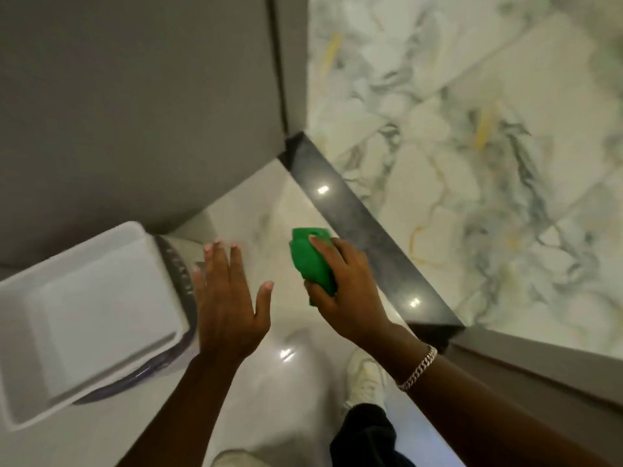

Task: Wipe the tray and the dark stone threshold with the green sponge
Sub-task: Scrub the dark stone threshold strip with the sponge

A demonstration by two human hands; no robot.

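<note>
The right hand (pixel 350 288) has its grip closed around the green sponge (pixel 312 261), fingers wrapped over it, just beside the near edge of the dark threshold (pixel 367 227); whether sponge and stone touch cannot be told. The left hand (pixel 227 298) is spread wide, fingers splayed, gripping nothing, over the pale floor (pixel 269 203) just beside the white tray (pixel 20 332). The tray sits at the floor's left edge, against the grey wall (pixel 135 96). A bracelet (pixel 418 367) circles the right wrist.
</note>
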